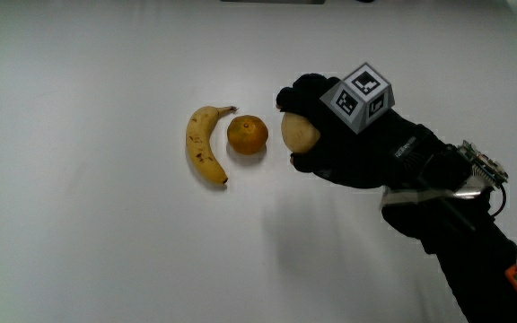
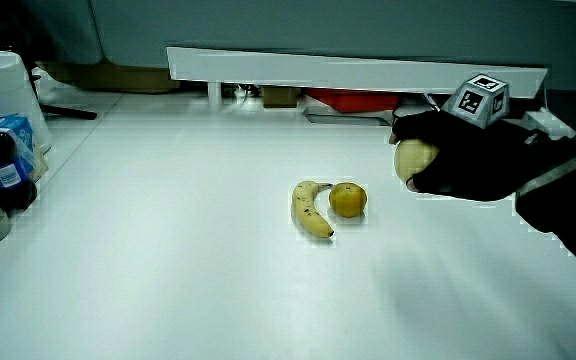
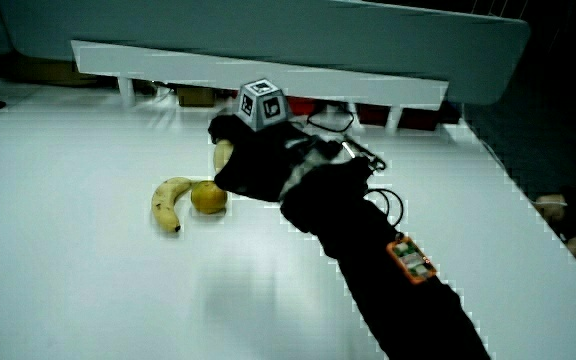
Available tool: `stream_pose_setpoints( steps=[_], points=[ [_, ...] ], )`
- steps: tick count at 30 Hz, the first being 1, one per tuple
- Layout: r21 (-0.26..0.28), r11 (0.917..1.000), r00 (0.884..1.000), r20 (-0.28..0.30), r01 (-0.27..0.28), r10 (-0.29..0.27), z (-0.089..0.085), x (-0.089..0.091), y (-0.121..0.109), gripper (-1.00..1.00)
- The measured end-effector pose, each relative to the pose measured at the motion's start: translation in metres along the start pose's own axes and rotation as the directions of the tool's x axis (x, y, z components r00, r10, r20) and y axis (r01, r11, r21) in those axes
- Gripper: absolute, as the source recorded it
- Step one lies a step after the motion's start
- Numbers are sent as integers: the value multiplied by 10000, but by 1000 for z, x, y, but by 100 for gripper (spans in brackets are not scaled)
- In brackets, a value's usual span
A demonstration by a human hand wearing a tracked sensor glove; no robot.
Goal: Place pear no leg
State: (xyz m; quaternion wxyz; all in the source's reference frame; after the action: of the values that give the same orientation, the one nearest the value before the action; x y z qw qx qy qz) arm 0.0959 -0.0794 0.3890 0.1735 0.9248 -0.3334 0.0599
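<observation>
Observed at the middle of the main view: the hand (image 1: 353, 144) holds the pear (image 1: 300, 133), with the black-gloved fingers (image 1: 293, 96) curled around it so that only its pale face toward the orange (image 1: 247, 135) shows. The pear sits just beside the orange, with a narrow gap between them, and the banana (image 1: 203, 145) lies close on the orange's other flank, the three forming a short row. In a side view the pear (image 2: 413, 157) appears to ride slightly above the tabletop (image 1: 97, 251); whether its base touches cannot be confirmed. Judgement: the placing step is in hand and not yet finished, since the grip is not released. The next move calls for lowering the pear until it bears on the surface, then opening the fingers evenly and drawing them clear without nudging the orange. Materials: the pear is smooth, yellowish-tan and rounded, likely to rock or roll on its curved side if let go carelessly. The orange is a dimpled, near-spherical fruit; the banana is a curved yellow one with brown flecks and a dark tip. The tabletop is flat, white and matte. The glove is soft dark fabric, with a rigid patterned cube (image 1: 362, 95) on its back.
</observation>
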Motion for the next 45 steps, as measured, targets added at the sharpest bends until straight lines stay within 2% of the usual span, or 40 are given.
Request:
stream_pose_setpoints(
  steps=[3,8,13,19,21,33,34,36,39,42,45],
  points=[
    [-190,9993,9991,-263,326,-331,-2,12,10,0],
    [-327,9947,9949,-228,971,-978,-5,28,22,0],
    [-453,9921,9924,-332,1173,-1189,-8,33,29,0],
    [-603,9877,9878,-498,1444,-1475,-30,38,37,0],
    [-588,9854,9861,-363,1598,-1621,-39,38,38,0],
    [-1532,9678,9780,-306,1995,-2065,-100,39,48,0],
    [-1571,9703,9806,-388,1839,-1921,-99,36,47,0],
    [-1726,9650,9789,-179,1976,-2036,-110,37,49,0],
    [-1909,9607,9777,-195,2015,-2089,-117,37,50,0],
    [-1890,9616,9790,-57,1990,-2037,-120,33,53,0],
    [-2067,9584,9791,-89,1970,-2032,-122,35,54,0]
  ],
)
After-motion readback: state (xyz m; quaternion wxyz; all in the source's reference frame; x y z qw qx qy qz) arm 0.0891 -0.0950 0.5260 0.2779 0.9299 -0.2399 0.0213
